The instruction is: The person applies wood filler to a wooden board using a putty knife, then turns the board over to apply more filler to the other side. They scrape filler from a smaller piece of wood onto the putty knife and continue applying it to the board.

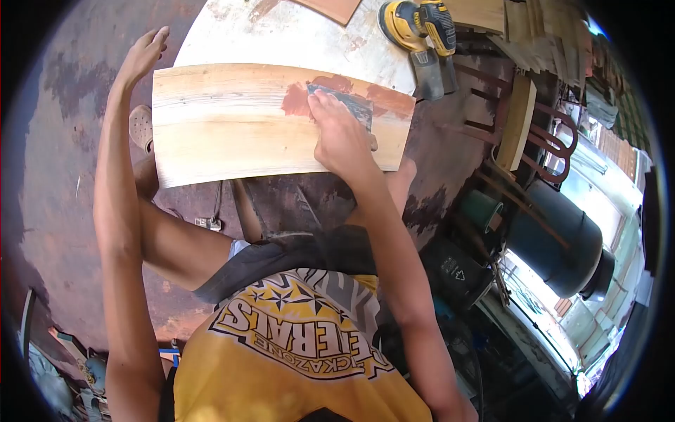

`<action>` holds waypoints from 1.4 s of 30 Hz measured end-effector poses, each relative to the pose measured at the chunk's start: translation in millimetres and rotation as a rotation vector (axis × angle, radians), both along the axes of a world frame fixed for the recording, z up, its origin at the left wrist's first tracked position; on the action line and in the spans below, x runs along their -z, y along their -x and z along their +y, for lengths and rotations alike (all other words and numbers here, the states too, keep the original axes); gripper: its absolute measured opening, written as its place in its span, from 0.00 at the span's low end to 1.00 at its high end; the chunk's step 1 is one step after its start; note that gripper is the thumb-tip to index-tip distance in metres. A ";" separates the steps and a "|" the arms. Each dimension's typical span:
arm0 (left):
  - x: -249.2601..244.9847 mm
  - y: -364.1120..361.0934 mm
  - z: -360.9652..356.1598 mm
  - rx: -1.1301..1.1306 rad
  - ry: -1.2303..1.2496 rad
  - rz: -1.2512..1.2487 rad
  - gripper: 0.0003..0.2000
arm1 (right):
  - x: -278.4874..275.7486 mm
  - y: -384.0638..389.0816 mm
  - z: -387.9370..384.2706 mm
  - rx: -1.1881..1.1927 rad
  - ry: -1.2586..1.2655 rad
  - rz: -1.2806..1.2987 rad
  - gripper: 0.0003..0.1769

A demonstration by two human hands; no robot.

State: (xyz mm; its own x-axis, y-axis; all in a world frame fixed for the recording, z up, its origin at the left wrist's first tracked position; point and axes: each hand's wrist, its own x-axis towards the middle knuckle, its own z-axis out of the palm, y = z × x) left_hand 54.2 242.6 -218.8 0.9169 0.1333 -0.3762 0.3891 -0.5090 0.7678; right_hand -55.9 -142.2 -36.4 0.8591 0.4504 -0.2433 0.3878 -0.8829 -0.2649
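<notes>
One sander [399, 24] sits beyond the board [225, 133]; panel [339, 8] too.

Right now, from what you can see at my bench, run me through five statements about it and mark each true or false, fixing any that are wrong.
1. The right hand holds a scraper at the plank. True.
2. Both hands touch the plank. False: the left hand is out to one side, apart from it.
3. A yellow and black sander lies beyond the plank. True.
4. The plank has no coloured patches. False: reddish-brown patches show toward its far edge.
5. A white table top shows past the plank's far edge. True.
</notes>
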 end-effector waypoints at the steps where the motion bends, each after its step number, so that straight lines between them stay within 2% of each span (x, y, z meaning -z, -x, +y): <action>1: 2.1 -2.1 0.7 -0.010 0.002 -0.028 0.30 | 1.2 2.8 1.9 0.044 -0.003 0.026 0.34; 4: -2.4 -5.3 0.1 0.007 -0.004 0.000 0.29 | -5.5 24.4 -7.5 -0.088 0.001 0.087 0.34; 7: -5.9 -6.6 -6.2 0.002 -0.027 0.009 0.29 | -15.9 27.5 -10.3 -0.045 -0.052 0.169 0.32; 13: -6.0 -9.4 -5.8 0.000 -0.027 0.009 0.29 | -0.6 2.6 -31.3 0.005 0.053 -0.051 0.32; 17: -12.1 -1.8 -0.6 0.044 -0.057 0.014 0.30 | 11.4 31.5 -21.4 0.078 -0.007 -0.101 0.32; 19: -8.4 2.0 -1.8 0.042 -0.025 0.002 0.30 | -7.6 41.3 -24.6 0.066 -0.031 0.086 0.31; 22: -6.5 -4.3 3.0 -0.033 -0.025 0.030 0.29 | -31.2 19.3 -31.2 0.012 0.045 0.168 0.31; 25: -0.4 4.6 9.0 -0.024 -0.019 -0.015 0.29 | -26.1 -8.1 -24.2 -0.032 0.015 0.025 0.32; 26: -3.5 4.5 8.1 -0.007 -0.028 -0.015 0.29 | -23.0 -12.6 -17.9 -0.023 0.037 0.059 0.32; 30: -18.8 7.6 2.0 -0.004 -0.014 -0.054 0.28 | -2.3 23.7 -14.2 0.021 0.037 0.049 0.32; 33: -12.2 1.4 8.7 0.025 -0.066 -0.019 0.29 | -22.5 35.0 -18.8 0.021 0.007 0.197 0.33; 35: -12.5 -4.0 17.6 0.045 -0.047 -0.002 0.29 | -38.7 12.2 -12.9 0.061 -0.075 0.386 0.31; 36: -15.8 -3.1 15.3 0.021 -0.042 -0.015 0.29 | -50.4 1.2 -5.6 0.043 -0.074 0.385 0.31; 38: -22.7 1.1 10.6 -0.016 -0.041 -0.049 0.30 | -70.3 -15.9 6.2 0.359 -0.442 0.535 0.30; 39: -20.2 3.6 12.3 -0.028 -0.044 -0.046 0.30 | -69.3 -19.4 2.0 0.347 -0.441 0.541 0.30; 41: -17.7 4.1 9.5 -0.014 -0.037 -0.057 0.29 | -67.3 -22.4 -9.0 0.832 -1.107 0.880 0.30; 42: -18.4 3.8 10.0 -0.015 -0.037 -0.062 0.29 | -69.3 -22.0 -5.9 0.853 -1.212 0.878 0.30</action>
